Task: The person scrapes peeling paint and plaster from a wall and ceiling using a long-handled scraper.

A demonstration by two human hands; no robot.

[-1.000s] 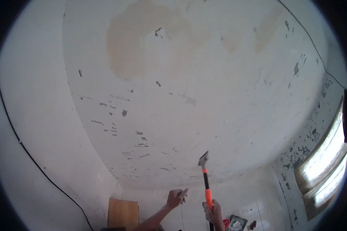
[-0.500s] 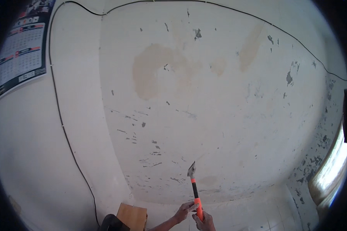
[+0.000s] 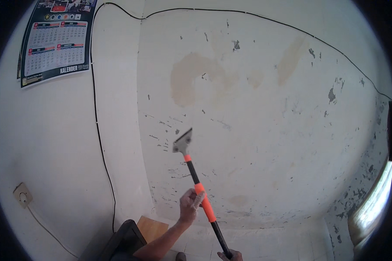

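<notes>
A long-handled scraper slants up and to the left in front of the stained, chipped white wall. Its grey metal head is over the patch of chips at the wall's left; I cannot tell whether the blade touches. My left hand is closed on the orange grip, thumb laid along it. Lower down, at the picture's bottom edge, my right hand is wrapped round the black end of the handle and partly cut off.
A black cable runs down the left wall and across the top. On that wall hang a calendar and, lower, a socket with a plug. A dark object and a wooden board stand below. A bright curtained window is at right.
The scraper has risen and moved left, with more of its handle showing. My left hand is higher, and my right hand is at the handle's low end. The view has shifted left.
</notes>
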